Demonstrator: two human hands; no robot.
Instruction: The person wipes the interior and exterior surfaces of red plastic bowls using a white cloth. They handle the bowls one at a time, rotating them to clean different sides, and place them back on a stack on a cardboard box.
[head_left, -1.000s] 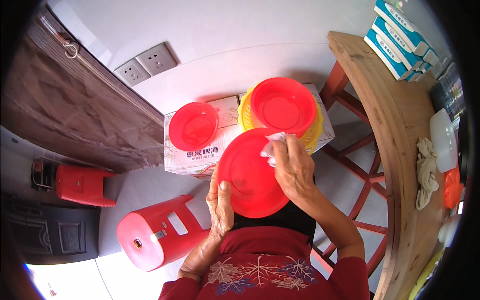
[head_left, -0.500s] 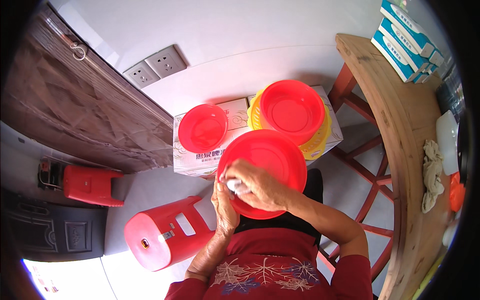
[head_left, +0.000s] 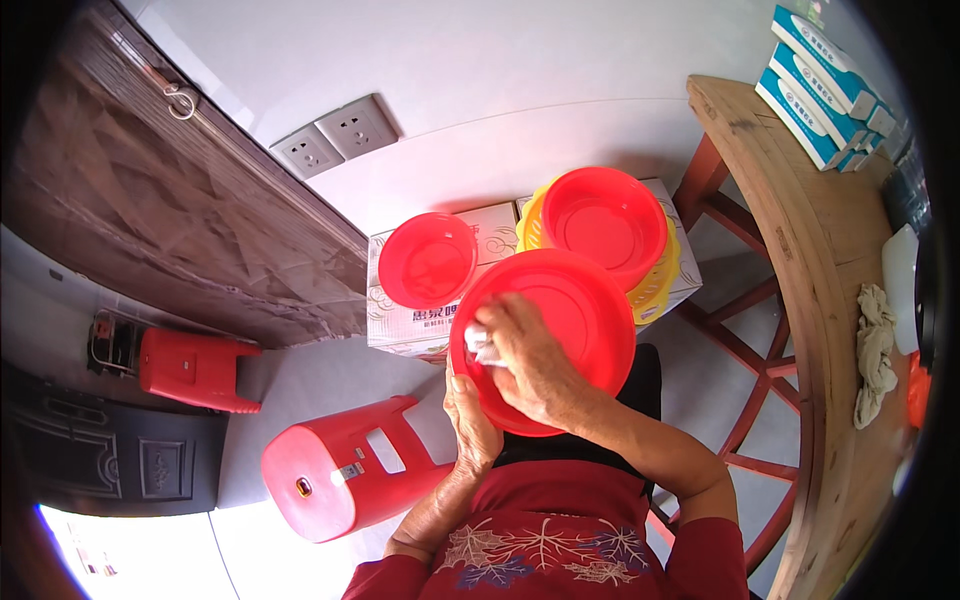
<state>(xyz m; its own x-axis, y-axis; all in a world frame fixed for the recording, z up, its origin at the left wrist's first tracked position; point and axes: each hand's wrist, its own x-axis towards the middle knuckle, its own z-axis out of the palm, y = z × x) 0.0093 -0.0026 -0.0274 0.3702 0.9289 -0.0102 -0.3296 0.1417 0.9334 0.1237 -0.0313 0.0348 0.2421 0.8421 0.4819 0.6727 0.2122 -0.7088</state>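
The left hand (head_left: 472,425) grips the left rim of a red plastic basin (head_left: 590,310), thumb in front, held before the torso. The right hand (head_left: 535,365) is bunched around a white wad (head_left: 480,348) over the basin's inner left side. Beyond the hands, a smaller red bowl (head_left: 428,262) sits on a cardboard carton (head_left: 400,330); farther right, another red basin (head_left: 605,222) tops a yellow basket (head_left: 655,292). A wooden tabletop (head_left: 825,240) is to their right.

pale cartons (head_left: 495,228); atop them, a red basin (head_left: 428,262); a yellow basket (head_left: 656,287)
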